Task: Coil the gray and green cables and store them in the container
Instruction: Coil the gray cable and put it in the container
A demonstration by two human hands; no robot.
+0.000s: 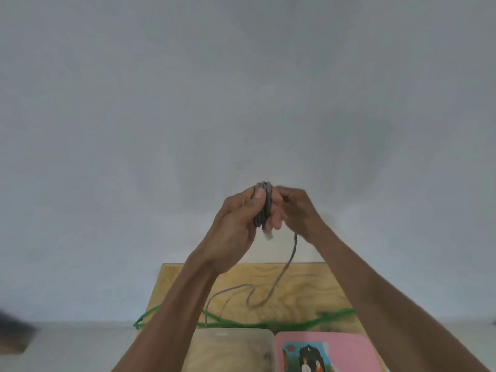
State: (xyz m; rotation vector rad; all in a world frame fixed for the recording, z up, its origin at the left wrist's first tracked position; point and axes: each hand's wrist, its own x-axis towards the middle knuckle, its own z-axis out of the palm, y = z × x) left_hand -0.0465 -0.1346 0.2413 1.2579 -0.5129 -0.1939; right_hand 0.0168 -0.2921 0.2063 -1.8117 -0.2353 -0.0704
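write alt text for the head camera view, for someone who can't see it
Two raised hands wind a gray cable into a coil: the left hand grips the loops, the right hand feeds the tail. Below, a green cable lies on a wooden table beside a clear container and pink lid.

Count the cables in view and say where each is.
2. The gray cable is partly coiled in the left hand, its tail trailing onto the table. The green cable lies across the table.
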